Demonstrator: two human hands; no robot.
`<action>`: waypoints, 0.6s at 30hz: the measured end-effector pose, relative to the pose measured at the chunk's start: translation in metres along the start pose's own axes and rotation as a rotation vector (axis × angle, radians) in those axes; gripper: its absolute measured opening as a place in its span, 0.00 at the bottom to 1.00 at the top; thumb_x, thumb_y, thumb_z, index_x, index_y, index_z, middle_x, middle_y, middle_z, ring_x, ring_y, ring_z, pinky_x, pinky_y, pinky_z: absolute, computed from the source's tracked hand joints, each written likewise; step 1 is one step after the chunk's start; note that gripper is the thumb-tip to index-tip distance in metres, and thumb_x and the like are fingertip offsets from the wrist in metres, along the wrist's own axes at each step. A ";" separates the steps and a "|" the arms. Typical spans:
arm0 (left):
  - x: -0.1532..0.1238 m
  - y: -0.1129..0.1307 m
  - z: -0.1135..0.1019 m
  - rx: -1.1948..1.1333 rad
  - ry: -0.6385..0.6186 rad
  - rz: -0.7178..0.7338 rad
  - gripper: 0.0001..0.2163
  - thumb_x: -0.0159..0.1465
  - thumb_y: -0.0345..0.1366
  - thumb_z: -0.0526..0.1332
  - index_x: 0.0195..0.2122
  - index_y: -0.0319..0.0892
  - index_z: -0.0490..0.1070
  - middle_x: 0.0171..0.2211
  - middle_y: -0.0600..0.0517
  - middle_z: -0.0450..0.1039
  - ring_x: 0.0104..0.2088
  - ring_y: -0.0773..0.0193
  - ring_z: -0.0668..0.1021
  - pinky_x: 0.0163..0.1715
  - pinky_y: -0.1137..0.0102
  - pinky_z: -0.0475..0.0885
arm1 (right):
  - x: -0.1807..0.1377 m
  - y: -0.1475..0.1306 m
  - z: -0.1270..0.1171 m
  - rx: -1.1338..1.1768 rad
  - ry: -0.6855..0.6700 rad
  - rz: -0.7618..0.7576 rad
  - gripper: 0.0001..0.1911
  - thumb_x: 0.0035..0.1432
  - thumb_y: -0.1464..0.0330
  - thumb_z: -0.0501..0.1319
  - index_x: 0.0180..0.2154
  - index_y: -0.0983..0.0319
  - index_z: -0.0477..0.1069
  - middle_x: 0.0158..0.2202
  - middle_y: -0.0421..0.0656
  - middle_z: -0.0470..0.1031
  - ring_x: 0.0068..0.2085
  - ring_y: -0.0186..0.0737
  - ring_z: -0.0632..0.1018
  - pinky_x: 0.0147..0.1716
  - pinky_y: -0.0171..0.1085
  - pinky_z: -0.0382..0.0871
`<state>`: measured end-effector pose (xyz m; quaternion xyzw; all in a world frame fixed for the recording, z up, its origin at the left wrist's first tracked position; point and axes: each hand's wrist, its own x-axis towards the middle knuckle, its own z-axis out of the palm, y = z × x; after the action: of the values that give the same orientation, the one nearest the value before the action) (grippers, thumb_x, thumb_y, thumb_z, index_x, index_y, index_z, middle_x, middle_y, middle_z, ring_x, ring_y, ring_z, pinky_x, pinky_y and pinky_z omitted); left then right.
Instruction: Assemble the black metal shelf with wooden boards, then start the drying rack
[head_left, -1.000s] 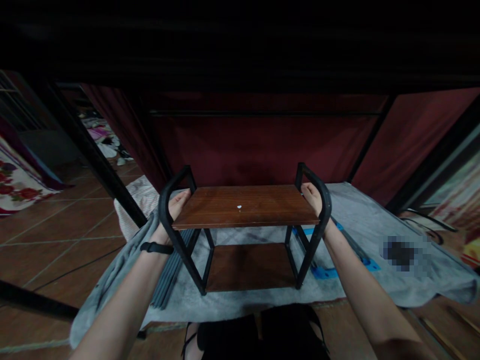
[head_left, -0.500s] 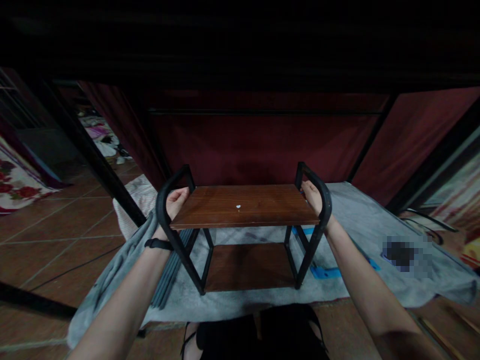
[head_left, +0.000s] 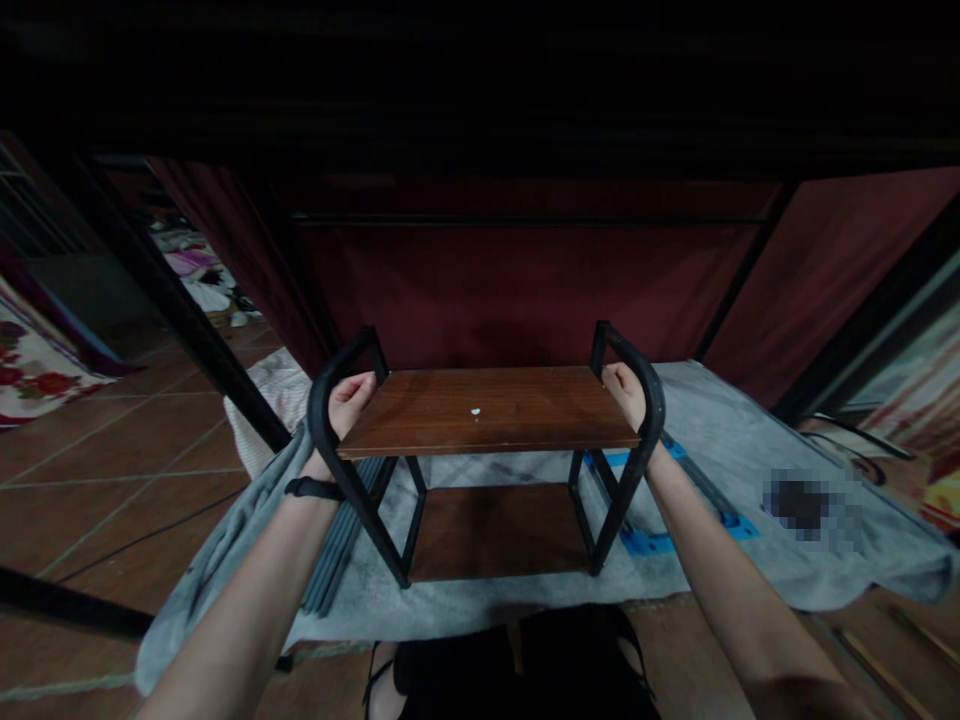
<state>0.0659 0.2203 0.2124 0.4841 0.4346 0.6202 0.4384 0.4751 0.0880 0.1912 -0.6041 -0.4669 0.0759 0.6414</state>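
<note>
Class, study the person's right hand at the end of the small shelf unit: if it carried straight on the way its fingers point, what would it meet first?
The right hand points inward, so probably the top wooden board, whose end it already seems to touch.

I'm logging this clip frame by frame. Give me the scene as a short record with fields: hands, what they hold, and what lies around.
left hand: grips the left end of the top shelf board
right hand: grips the board's right end
rack: black metal frame, lower board, standing on a grey cloth
nearby: blue pieces on the cloth, grey rods to the left
floor: brown tiles
</note>
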 end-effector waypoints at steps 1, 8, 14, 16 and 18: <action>0.001 -0.002 0.000 0.025 0.011 0.019 0.19 0.49 0.51 0.77 0.32 0.43 0.77 0.31 0.51 0.80 0.37 0.55 0.81 0.36 0.67 0.76 | 0.001 -0.001 -0.001 -0.013 -0.001 -0.001 0.25 0.61 0.41 0.58 0.29 0.55 0.67 0.26 0.40 0.68 0.35 0.45 0.71 0.39 0.44 0.67; 0.003 -0.010 0.000 0.155 0.067 0.106 0.19 0.54 0.54 0.73 0.35 0.43 0.79 0.33 0.48 0.80 0.41 0.51 0.82 0.42 0.61 0.79 | 0.013 0.002 -0.001 -0.059 0.000 0.061 0.24 0.62 0.45 0.59 0.25 0.56 0.66 0.23 0.40 0.68 0.31 0.43 0.71 0.34 0.43 0.67; 0.003 0.001 0.001 0.173 0.037 0.047 0.22 0.51 0.59 0.73 0.31 0.44 0.77 0.28 0.49 0.78 0.37 0.51 0.82 0.36 0.63 0.78 | 0.007 0.003 -0.002 -0.027 -0.004 0.069 0.23 0.60 0.44 0.59 0.29 0.56 0.69 0.26 0.40 0.70 0.31 0.42 0.72 0.33 0.41 0.67; 0.002 0.007 0.002 0.210 0.035 0.021 0.21 0.51 0.58 0.74 0.29 0.44 0.76 0.24 0.50 0.75 0.35 0.51 0.82 0.33 0.64 0.78 | 0.002 0.001 -0.003 -0.024 0.002 0.045 0.23 0.59 0.43 0.60 0.32 0.56 0.70 0.27 0.40 0.71 0.33 0.43 0.72 0.34 0.41 0.68; 0.001 0.011 0.004 0.229 0.044 0.017 0.19 0.52 0.55 0.74 0.28 0.45 0.75 0.23 0.51 0.74 0.34 0.52 0.82 0.32 0.65 0.77 | 0.000 -0.002 -0.004 -0.030 -0.004 0.036 0.23 0.59 0.43 0.59 0.32 0.56 0.70 0.27 0.40 0.71 0.33 0.43 0.73 0.35 0.41 0.68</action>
<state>0.0681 0.2191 0.2241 0.5210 0.5079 0.5806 0.3655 0.4767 0.0850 0.1934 -0.6217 -0.4581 0.0818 0.6300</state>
